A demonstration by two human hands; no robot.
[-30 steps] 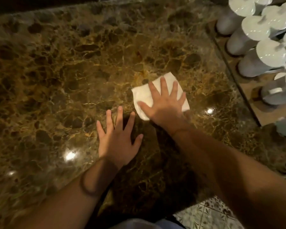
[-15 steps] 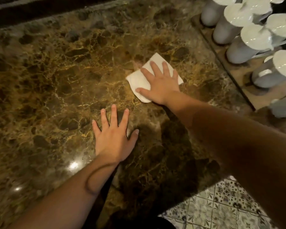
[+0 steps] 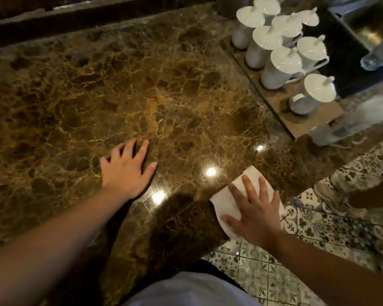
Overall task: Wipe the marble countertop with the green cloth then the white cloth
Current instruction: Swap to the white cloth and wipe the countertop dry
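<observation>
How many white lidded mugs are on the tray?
8, all on the wooden tray: four mugs along its left edge, four behind them; more may be hidden.

A single wide-angle head view looks forward and steeply down from close above the bench (image 3: 142, 89), both forearms reaching in from the lower edge, the bench's near right corner and the patterned floor tiles (image 3: 318, 244) at lower right, a tray of white lidded cups (image 3: 281, 62) at upper right.
</observation>
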